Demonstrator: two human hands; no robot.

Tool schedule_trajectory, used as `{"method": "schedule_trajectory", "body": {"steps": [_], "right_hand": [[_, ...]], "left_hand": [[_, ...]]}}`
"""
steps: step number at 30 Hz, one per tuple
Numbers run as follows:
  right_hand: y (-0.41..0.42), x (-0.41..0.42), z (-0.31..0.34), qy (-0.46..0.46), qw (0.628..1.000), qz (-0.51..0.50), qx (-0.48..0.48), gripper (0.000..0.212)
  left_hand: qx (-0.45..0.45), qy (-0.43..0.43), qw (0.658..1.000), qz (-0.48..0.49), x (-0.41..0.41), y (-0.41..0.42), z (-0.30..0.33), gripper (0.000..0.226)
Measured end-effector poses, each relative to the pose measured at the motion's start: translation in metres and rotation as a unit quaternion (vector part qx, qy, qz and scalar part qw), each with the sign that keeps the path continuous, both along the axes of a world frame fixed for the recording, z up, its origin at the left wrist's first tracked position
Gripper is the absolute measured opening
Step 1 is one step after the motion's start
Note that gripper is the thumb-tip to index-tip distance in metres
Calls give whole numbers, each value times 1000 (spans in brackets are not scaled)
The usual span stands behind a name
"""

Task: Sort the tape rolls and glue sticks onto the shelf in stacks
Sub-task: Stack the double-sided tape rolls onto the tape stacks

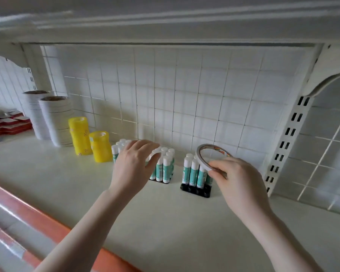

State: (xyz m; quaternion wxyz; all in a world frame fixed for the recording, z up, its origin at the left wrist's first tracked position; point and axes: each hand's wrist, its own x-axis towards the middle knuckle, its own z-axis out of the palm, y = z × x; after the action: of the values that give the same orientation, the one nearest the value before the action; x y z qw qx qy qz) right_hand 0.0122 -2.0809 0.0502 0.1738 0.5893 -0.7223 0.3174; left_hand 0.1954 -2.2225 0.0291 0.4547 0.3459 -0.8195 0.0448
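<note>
Two tall stacks of white tape rolls (54, 120) and two yellow-wrapped tape stacks (87, 139) stand at the white shelf's (47, 173) back left. The left hand (134, 165), fingers spread and relaxed, rests atop upright teal-and-white glue sticks (162, 169). The right hand (238, 181) pinches a thin white tape ring (200, 157), tilted over a second glue-stick cluster (193, 172). Bare shelf runs forward to the orange front edge (47, 222).
</note>
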Motion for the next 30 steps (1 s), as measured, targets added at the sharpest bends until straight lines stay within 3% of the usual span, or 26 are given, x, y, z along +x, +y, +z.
{"method": "schedule_trajectory", "body": {"steps": [8, 16, 19, 23, 30], "right_hand": [[-101, 94, 14, 5, 997, 77, -16, 5], [-223, 226, 27, -7, 994, 103, -44, 5], [-266, 263, 37, -22, 995, 89, -50, 6], [-320, 305, 56, -39, 994, 89, -50, 6], [-392, 340, 76, -37, 993, 108, 19, 11]], "left_hand": [[6, 34, 995, 95, 124, -59, -6, 36], [43, 15, 993, 106, 267, -168, -23, 27], [54, 6, 993, 100, 309, -205, -26, 34], [80, 14, 992, 97, 345, -240, -37, 34], [131, 29, 986, 97, 363, -271, -55, 13]]}}
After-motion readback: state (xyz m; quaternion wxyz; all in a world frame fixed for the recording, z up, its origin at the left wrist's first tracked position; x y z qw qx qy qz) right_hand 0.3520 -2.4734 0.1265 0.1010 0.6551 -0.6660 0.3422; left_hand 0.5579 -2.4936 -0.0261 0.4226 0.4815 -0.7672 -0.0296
